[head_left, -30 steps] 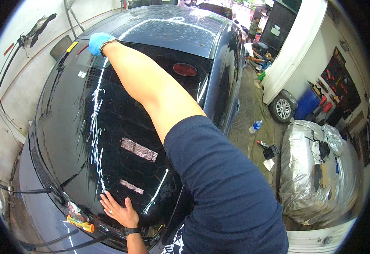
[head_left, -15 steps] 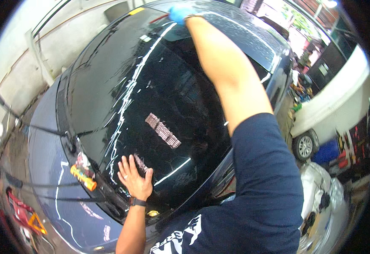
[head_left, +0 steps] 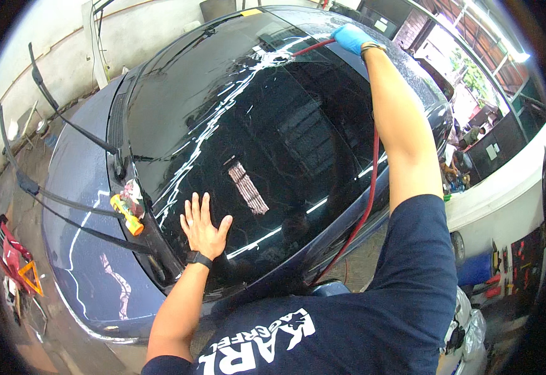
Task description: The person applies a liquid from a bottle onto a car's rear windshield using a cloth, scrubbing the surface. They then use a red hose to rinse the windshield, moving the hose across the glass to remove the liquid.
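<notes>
In front of me is the dark, glossy windshield [head_left: 285, 187] of a blue car. My left hand [head_left: 203, 231], bare, with a black watch on its wrist, lies flat on the lower glass, fingers spread. At the far side, my right hand [head_left: 350, 39] wears a light blue glove and is closed around a red hose [head_left: 375, 169]. The hose's end points left over the glass. A patch of rippled white liquid or glare [head_left: 273, 57] lies by that end. From the right hand the hose also drops along the car's near side.
Two wiper arms [head_left: 85, 133] stand raised off the glass at left. A yellow-orange bottle-like object [head_left: 128, 214] rests at the windshield's base, above the hood [head_left: 91, 275]. A wall [head_left: 54, 56] stands beyond. Red gear [head_left: 13, 250] is on the floor at left.
My right hand appears farther right, and the red hose now shows along the near side. The view has shifted. My left hand stays flat on the glass.
</notes>
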Available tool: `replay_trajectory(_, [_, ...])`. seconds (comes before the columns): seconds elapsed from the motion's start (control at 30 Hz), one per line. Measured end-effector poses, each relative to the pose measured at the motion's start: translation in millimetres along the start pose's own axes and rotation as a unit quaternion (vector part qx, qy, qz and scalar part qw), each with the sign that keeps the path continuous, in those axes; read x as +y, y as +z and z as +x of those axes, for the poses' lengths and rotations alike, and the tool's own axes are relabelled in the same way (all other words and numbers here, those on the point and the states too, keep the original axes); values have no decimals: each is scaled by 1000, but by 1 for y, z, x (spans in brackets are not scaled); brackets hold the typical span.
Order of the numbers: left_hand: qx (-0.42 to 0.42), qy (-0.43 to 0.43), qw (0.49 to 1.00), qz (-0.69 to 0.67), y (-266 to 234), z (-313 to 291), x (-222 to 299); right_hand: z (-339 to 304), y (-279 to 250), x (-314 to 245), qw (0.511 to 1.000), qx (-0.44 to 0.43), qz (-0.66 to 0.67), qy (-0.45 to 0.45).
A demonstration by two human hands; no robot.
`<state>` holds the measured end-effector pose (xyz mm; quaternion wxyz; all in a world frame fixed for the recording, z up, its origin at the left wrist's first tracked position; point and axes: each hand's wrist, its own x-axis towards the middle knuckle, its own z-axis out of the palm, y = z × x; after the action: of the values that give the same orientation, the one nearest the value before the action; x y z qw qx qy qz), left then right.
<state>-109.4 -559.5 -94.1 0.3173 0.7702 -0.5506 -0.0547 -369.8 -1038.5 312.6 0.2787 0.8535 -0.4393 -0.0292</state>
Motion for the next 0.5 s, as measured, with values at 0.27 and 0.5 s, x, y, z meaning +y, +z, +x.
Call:
replay_trajectory(0.27, [-7,-2,1000,-8,-1,-2,4,-77,-21,43,998,12,-36,-47])
replay_trajectory(0.5, [-6,-14,1000,-5,-1,-4,3,-136,-50,68,997,-18,-7,-75])
